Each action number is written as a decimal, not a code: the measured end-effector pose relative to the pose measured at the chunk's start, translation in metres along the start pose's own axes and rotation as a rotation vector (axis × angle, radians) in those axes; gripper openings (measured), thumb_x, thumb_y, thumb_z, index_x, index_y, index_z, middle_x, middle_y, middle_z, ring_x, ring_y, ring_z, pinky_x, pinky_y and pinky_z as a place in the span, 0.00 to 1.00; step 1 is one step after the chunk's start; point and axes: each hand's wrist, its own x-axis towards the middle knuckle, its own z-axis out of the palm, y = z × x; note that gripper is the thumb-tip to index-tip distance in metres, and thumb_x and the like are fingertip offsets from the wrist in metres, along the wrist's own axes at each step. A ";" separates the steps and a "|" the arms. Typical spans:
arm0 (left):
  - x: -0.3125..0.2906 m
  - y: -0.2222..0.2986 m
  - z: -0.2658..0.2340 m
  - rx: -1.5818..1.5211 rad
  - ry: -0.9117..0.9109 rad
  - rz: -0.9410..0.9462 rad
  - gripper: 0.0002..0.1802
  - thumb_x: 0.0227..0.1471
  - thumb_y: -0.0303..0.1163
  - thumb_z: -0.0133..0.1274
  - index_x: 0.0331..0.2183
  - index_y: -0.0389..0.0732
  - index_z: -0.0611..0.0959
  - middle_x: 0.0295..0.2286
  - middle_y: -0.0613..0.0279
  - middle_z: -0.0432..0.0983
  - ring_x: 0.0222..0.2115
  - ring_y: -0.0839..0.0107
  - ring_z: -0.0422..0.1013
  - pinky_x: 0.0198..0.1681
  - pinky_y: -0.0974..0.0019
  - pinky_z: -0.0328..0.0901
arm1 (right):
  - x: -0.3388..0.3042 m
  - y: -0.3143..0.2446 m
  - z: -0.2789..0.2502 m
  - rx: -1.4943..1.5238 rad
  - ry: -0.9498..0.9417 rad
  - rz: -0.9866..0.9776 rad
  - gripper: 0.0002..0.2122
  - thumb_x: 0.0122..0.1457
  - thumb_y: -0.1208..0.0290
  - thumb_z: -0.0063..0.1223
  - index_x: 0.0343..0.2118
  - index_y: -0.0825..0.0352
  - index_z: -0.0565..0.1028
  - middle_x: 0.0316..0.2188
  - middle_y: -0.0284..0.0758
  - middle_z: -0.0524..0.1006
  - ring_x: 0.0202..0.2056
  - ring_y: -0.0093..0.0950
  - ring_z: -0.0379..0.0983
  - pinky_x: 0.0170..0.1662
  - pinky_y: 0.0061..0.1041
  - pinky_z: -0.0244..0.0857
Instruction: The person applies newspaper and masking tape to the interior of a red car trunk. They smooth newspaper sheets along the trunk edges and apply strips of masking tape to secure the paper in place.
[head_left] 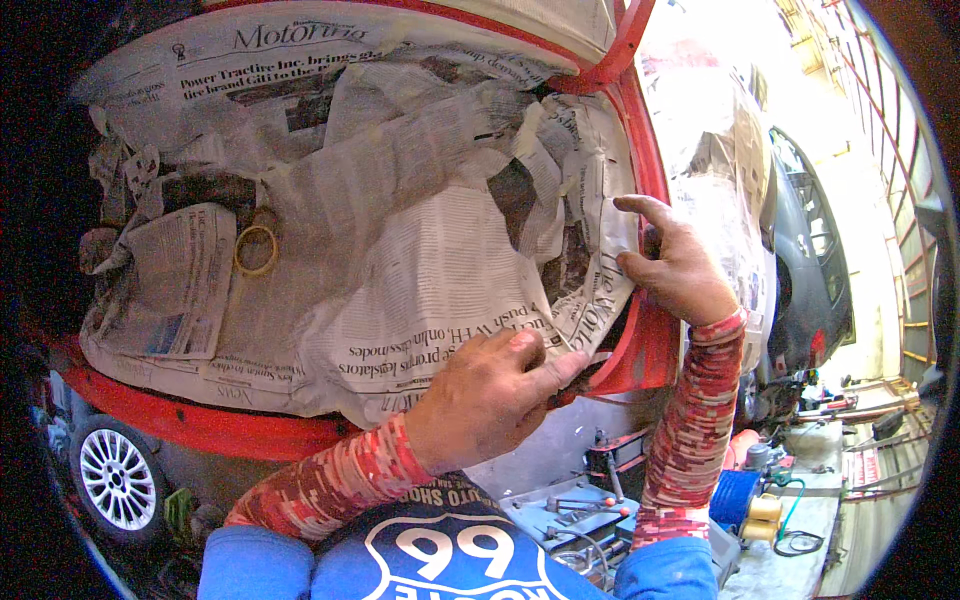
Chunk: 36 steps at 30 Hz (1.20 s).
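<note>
Sheets of newspaper [420, 270] cover the bay of a red car [640, 130], with strips of tape across them. My left hand [500, 385] lies at the paper's near right corner, a finger stretched out and pressing on the sheet. The other fingers of that hand are partly hidden beneath it. Over the right edge of the bay, my right hand [685, 265] is open, thumb and forefinger apart, their tips at the newspaper's border beside the red rim. A roll of masking tape [256, 250] rests on the paper at the left.
A wheel with a silver rim [117, 480] stands at the lower left. Below my arms is a blue tool tray [575, 520] with tools. Spools of blue and yellow material [740, 500] are at the lower right. A dark car [805, 260] stands beyond on the right.
</note>
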 end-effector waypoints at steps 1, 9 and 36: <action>0.000 -0.001 0.001 0.005 0.017 0.018 0.31 0.48 0.29 0.67 0.56 0.50 0.84 0.33 0.56 0.75 0.31 0.54 0.75 0.34 0.52 0.70 | 0.001 -0.001 0.000 0.009 -0.002 0.001 0.26 0.54 0.73 0.63 0.59 0.68 0.76 0.35 0.43 0.80 0.34 0.33 0.77 0.45 0.34 0.73; 0.003 -0.009 0.003 0.067 0.043 0.106 0.24 0.51 0.36 0.68 0.52 0.55 0.87 0.31 0.61 0.72 0.32 0.62 0.74 0.34 0.57 0.68 | -0.006 -0.014 -0.007 0.050 -0.042 0.115 0.27 0.56 0.69 0.69 0.59 0.67 0.76 0.27 0.31 0.73 0.28 0.20 0.67 0.32 0.26 0.66; 0.015 -0.019 0.001 0.002 0.048 0.178 0.19 0.49 0.36 0.71 0.45 0.56 0.89 0.33 0.65 0.74 0.33 0.63 0.75 0.36 0.58 0.70 | -0.086 -0.022 -0.004 -0.255 -0.077 -0.448 0.11 0.55 0.70 0.68 0.42 0.57 0.87 0.48 0.30 0.85 0.64 0.42 0.71 0.67 0.46 0.57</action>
